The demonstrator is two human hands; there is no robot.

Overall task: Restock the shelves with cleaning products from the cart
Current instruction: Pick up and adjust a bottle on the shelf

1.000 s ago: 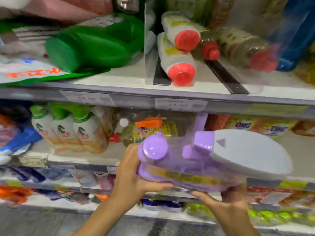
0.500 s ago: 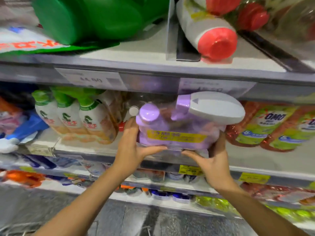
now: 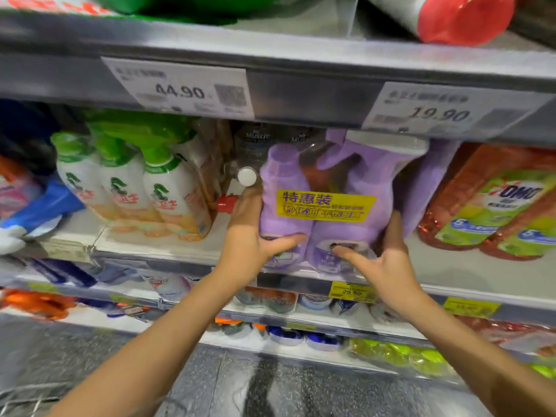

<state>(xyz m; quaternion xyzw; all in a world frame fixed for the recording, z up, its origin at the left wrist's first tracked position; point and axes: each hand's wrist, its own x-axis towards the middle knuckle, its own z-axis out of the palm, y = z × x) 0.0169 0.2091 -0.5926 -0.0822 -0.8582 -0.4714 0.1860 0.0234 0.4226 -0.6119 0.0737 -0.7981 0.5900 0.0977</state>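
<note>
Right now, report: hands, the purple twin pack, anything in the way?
Left hand and right hand both grip the purple twin pack. Pack at front edge of middle shelf. Red-capped bottle beside left hand, OMO bottles close right.

Grey metal shelving [image 3: 301,96] stands above a speckled grey floor [image 3: 337,392].

Bare forearms [image 3: 168,326] rise from 7 and 5 o'clock. Left hand [image 3: 249,236] grips the purple pack [image 3: 325,176] at its 8 o'clock edge, thumb across the front. Right hand [image 3: 388,266] grips at 4 o'clock, fingers apparently behind.
</note>
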